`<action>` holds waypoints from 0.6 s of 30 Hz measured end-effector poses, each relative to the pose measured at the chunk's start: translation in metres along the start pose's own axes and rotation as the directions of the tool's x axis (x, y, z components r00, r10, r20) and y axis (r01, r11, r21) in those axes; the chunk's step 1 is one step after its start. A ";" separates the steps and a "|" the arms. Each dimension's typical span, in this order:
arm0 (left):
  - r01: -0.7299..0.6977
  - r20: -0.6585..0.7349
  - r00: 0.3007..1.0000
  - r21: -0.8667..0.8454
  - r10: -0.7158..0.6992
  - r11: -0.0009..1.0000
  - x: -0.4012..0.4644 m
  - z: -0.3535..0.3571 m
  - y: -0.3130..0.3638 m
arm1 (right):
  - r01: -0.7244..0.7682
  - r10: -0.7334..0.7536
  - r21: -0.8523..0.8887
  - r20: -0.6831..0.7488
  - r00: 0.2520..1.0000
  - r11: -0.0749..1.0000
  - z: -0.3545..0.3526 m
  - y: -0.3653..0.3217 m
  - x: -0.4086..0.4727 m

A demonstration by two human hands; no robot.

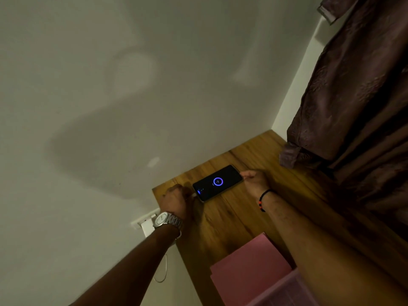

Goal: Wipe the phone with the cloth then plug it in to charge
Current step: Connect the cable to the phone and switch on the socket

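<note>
The phone (217, 182) lies flat on the wooden table (231, 219), screen lit. His left hand (175, 198) is curled at its near end around the plug; his right hand (254, 180) pinches the far end.

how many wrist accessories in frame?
2. A metal wristwatch on the left wrist, near the wall charger; a black-and-orange cord bracelet on the right wrist, beside the phone.
</note>
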State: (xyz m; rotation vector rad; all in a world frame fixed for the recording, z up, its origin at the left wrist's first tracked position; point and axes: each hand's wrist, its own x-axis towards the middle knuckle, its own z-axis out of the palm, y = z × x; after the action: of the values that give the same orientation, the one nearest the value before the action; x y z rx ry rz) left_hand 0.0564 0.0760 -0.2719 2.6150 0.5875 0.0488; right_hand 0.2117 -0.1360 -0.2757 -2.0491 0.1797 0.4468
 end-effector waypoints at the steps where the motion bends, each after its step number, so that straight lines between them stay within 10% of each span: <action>1: 0.011 0.000 1.000 0.008 -0.011 1.000 0.003 0.001 0.003 | 0.002 -0.002 -0.003 0.000 1.000 1.000 -0.001 0.000 0.002; 12: 0.019 0.014 1.000 -0.058 -0.018 0.998 0.004 0.004 0.000 | 0.057 -0.061 -0.062 -0.061 0.996 0.996 -0.001 -0.003 -0.003; 18: 0.020 -0.171 0.984 -0.183 -0.052 0.983 -0.042 -0.008 -0.047 | 0.502 -0.526 -0.357 0.033 0.850 0.788 0.020 -0.010 -0.042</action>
State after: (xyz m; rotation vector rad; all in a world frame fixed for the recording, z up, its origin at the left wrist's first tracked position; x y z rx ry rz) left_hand -0.0012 0.0997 -0.2828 2.4382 0.6589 0.3096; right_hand 0.1717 -0.1159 -0.2608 -2.3515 -0.4529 0.0612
